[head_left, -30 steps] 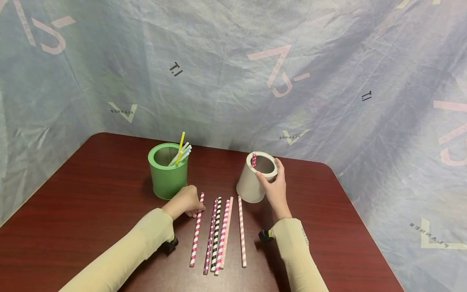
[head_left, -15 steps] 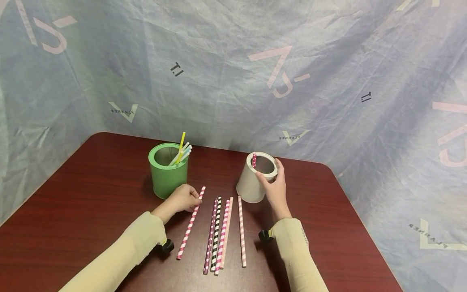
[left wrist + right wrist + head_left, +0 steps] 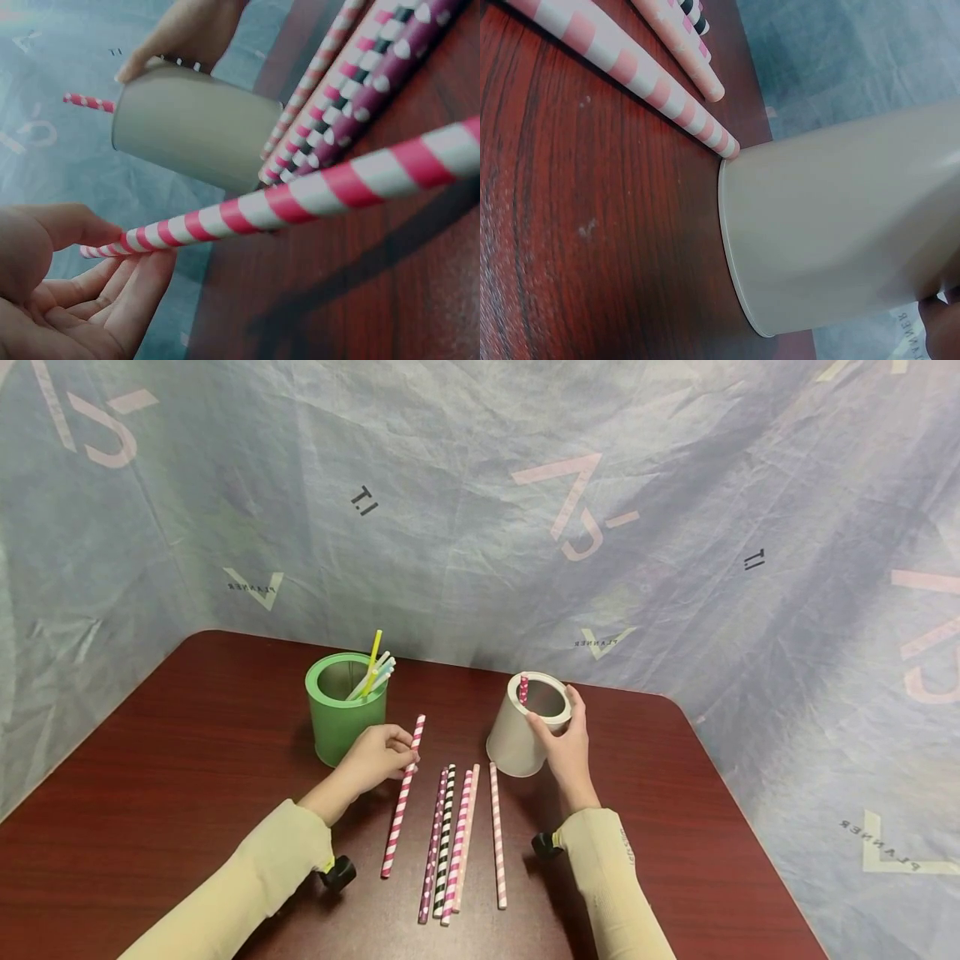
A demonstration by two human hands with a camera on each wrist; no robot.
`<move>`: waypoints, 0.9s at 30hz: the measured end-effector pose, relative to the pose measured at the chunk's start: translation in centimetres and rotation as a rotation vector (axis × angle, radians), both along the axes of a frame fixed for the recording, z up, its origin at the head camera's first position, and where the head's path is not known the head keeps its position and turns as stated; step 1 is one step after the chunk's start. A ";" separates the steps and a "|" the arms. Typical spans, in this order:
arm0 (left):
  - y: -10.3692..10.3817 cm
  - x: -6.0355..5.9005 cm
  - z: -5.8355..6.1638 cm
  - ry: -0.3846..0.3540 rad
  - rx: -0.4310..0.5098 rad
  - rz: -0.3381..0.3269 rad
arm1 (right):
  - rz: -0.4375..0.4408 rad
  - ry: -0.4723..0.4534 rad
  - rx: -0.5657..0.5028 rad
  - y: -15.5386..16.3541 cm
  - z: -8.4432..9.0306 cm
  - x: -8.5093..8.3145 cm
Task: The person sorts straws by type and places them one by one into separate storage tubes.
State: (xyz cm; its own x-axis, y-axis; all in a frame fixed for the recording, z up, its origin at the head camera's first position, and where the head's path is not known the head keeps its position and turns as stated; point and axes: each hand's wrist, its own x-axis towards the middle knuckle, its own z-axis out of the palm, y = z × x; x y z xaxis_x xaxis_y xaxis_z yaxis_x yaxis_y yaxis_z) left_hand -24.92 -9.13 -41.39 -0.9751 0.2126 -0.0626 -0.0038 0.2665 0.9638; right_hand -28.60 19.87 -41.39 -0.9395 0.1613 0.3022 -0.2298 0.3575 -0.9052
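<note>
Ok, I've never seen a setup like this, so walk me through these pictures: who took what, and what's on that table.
No machine here: a person wears three cameras. The head view looks down at both hands; each wrist view looks along its own hand. The left hand pinches a red-and-white striped paper straw, its upper end lifted. The right hand grips a tilted beige cup with one straw end poking out. On the dark red table lie four more patterned straws side by side, and a green cup stands holding plain coloured straws.

straw in beige cup (image 3: 522, 690): only tip shows; right wrist view: hand cut off; green cup (image 3: 346, 710) straws' lower lengths hidden.
</note>
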 end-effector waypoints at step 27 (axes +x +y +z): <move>2.1 1.4 5.8 0.309 0.005 0.065 | -0.005 -0.005 -0.012 0.0 0.0 0.0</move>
